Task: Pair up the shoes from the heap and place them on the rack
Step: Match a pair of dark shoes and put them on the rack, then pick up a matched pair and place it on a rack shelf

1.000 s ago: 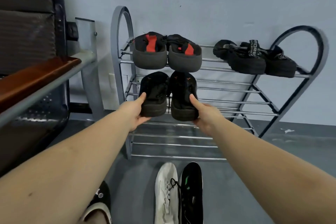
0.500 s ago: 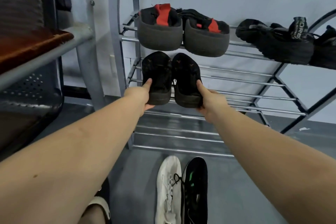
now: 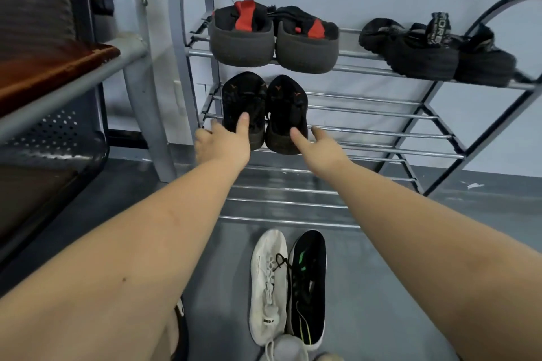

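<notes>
A pair of black shoes stands side by side on the middle shelf of the metal rack (image 3: 381, 129), at its left end: the left shoe (image 3: 239, 94) and the right shoe (image 3: 289, 102). My left hand (image 3: 224, 142) reaches to the left shoe's heel with its thumb lying on the shoe and its fingers spread loosely beside it. My right hand (image 3: 321, 142) is at the right shoe's heel, thumb touching it, fingers straight. On the floor below lie a white sneaker (image 3: 268, 281) and a black sneaker with green marks (image 3: 308, 281).
The top shelf holds a black-and-red pair (image 3: 243, 41) at the left and a black strapped pair (image 3: 422, 53) at the right. A metal bench with a brown armrest (image 3: 58, 67) stands close on the left. A grey shoe (image 3: 289, 349) shows at the bottom edge.
Both hands have loosened from the black pair, which now rests on the middle shelf; fingers that wrapped the heels are spread. The view has moved closer to the rack.
</notes>
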Tool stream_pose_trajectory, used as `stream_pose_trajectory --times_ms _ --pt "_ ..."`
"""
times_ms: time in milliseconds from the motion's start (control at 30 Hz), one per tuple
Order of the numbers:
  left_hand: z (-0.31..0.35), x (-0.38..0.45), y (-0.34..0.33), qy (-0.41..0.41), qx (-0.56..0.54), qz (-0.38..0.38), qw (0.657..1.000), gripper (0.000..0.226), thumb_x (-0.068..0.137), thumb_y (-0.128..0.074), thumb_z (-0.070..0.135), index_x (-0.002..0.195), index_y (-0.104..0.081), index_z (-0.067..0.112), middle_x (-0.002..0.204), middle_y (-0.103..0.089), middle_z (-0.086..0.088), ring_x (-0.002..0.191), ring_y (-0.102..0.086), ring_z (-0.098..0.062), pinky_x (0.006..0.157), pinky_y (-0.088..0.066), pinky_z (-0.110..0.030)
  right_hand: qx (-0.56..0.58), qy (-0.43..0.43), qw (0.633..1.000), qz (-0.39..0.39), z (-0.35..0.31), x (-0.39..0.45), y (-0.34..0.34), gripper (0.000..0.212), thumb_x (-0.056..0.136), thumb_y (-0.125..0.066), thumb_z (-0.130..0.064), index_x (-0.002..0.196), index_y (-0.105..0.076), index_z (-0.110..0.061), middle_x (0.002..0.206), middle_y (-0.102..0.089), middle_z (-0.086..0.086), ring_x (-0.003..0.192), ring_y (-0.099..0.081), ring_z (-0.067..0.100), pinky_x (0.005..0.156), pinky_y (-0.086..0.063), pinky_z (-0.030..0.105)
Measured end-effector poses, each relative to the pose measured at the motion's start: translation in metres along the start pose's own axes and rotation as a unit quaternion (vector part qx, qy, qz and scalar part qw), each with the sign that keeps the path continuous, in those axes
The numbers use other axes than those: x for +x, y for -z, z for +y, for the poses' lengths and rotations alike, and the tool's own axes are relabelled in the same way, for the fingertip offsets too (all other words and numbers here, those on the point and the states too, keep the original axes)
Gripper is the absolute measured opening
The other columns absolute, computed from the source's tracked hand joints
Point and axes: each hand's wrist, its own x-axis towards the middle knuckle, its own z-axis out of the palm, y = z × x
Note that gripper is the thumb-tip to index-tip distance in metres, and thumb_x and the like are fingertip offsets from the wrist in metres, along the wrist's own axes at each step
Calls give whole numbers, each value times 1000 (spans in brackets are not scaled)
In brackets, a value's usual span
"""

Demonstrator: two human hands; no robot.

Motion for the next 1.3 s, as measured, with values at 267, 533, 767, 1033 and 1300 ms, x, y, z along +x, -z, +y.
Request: stream_pose_trajectory --times_ms 267,533,767,1033,1300 --pt "-35 -107 -36 -410 367 -59 833 82 92 -24 63 151 3 13 158 14 -11 147 12 -27 119 9 -41 -394 79 914 -55 74 -94 34 78 93 -41 -57 154 -3 -23 161 1 5 146 -12 30 113 -27 44" --pt "-52 -202 -78 -450 403 -209 769 79 94 -29 58 151 7 18 158 17 -7 147 10 -24 119 6 -38 -445 31 892 -74 163 -180 76 77 94 -40 -53 153 -2 -22 161 3 6 145 -13 28 110 -29 42" --pt "-22 -268 -141 -473 401 -274 736 79 94 -28 59 151 9 18 158 17 -6 147 10 -22 119 5 -35 -423 -69 901 -72 245 -243 114 78 94 -41 -54 153 -5 -20 161 -1 8 146 -13 28 113 -23 41" --pt "6 -317 -196 -515 418 -309 682 79 95 -29 57 151 7 15 159 12 -7 148 8 -22 119 4 -36 -402 -162 900 -53 316 -282 153 75 94 -40 -53 153 -7 -21 161 -3 6 146 -14 27 112 -27 42" --pt "10 -336 -246 -502 442 -343 659 77 95 -28 56 151 6 15 160 10 -8 148 7 -23 120 3 -36 -369 -231 898 -58 382 -303 160 71 94 -42 -50 151 -15 -17 159 -10 11 144 -17 30 114 -23 44"
